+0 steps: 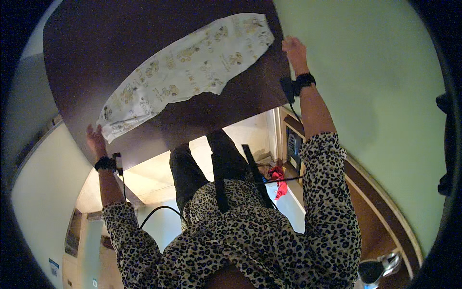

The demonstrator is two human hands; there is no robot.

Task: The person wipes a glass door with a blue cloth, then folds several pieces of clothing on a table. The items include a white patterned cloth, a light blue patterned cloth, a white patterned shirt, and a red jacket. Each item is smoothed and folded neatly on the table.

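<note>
A long white cloth piece (180,68) with yellowish-brown printed figures lies spread across a dark brown tabletop (202,119). It slants from lower left to upper right, and its near edge is uneven with a pointed bulge. I cannot tell whether it is a garment. My left hand (96,140) is at the cloth's narrow left end, fingers apart, their tips beside or touching its edge. Just past the cloth's right end, at the table's right edge, is my right hand (296,54). Its fingers are bent, and no object shows in them; the fingertips are unclear.
A pale green wall (361,79) rises close along the table's right side. Black wrist straps (305,80) with small devices and cables are on both arms. Below the table, a red cloth (278,180) lies near a wooden cabinet. A dark item with shiny wrapping (391,262) is at lower right.
</note>
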